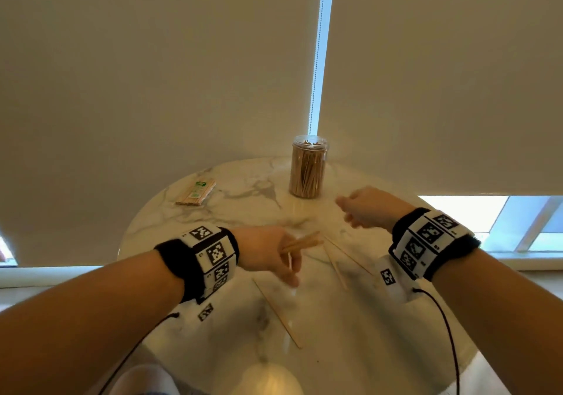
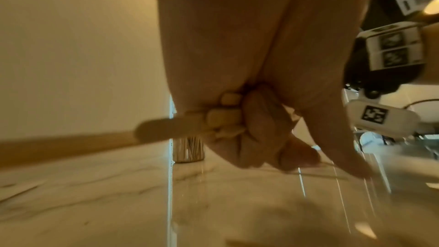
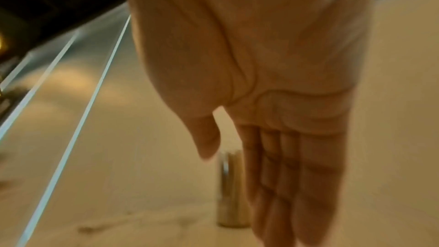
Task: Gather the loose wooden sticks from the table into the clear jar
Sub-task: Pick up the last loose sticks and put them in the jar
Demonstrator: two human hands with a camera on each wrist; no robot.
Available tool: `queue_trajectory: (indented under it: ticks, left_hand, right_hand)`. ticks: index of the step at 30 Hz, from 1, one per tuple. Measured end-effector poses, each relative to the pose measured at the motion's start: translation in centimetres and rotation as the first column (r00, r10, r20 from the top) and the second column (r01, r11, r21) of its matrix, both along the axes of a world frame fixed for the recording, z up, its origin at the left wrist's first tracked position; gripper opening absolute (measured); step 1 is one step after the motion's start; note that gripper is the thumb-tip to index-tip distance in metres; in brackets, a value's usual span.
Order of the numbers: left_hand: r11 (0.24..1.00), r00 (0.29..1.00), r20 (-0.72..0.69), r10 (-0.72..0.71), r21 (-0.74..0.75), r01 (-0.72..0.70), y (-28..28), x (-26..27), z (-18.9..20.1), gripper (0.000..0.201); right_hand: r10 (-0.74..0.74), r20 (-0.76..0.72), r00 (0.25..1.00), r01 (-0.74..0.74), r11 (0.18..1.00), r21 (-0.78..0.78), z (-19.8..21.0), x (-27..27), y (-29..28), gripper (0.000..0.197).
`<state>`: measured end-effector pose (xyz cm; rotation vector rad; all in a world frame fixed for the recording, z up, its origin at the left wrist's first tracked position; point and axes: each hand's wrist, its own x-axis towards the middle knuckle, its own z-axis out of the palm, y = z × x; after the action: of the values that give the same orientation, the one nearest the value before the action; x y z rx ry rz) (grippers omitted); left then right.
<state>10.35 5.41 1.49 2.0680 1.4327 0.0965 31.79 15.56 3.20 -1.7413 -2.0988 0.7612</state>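
Nearest: loose stick (image 1: 278,315) on worktop (image 1: 350,349), long axis diagonal, just below left grip (image 1: 271,254) clamped on stick bundle (image 1: 301,241). Right grip (image 1: 364,208) apart, empty, nearer clear jar (image 1: 308,167) beyond.

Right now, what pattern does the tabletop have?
White marble with grey veining on the table, clearest in the head view.

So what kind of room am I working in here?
Probably a home or café corner by a window: a round marble table, cream roller blinds with daylight between them, and a clear jar of wooden sticks.
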Motion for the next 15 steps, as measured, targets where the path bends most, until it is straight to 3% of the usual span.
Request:
queue_trajectory:
  ticks: [3,6,7,10,13,15]
  left_hand:
    - [0.989,0.979,-0.18,-0.097,-0.125,0.075,-1.2,-0.4,-1.8,0.032]
    - [0.995,0.971,-0.222,-0.094,-0.05,0.085,-1.2,-0.5,-2.6,0.023]
    - [0.996,0.966,-0.241,-0.091,-0.018,0.089,-0.9,-0.5,-2.6,0.021]
    - [0.997,0.957,-0.287,-0.041,0.046,0.056,0.2,-0.8,-2.9,0.023]
    - [0.987,0.92,-0.383,0.086,0.159,-0.026,1.8,-1.2,-3.6,0.021]
    - [0.963,0.919,-0.337,0.204,0.236,-0.127,2.9,-1.7,-4.0,0.011]
  right_hand:
    - [-0.06,0.37,0.927,0.087,0.995,-0.056,-1.1,3.7,-0.5,0.036]
    - [-0.035,0.644,0.765,0.138,0.984,-0.11,-1.7,4.3,-1.4,0.063]
    - [-0.024,0.669,0.743,0.145,0.981,-0.126,-1.9,3.9,-1.7,0.069]
    - [0.011,0.599,0.801,0.098,0.984,-0.149,-2.4,1.9,-2.3,0.076]
    - [0.089,0.565,0.82,-0.012,0.99,-0.139,-3.1,-0.7,-2.4,0.069]
    - [0.139,0.563,0.815,-0.079,0.988,-0.131,-3.3,-2.1,-2.3,0.057]
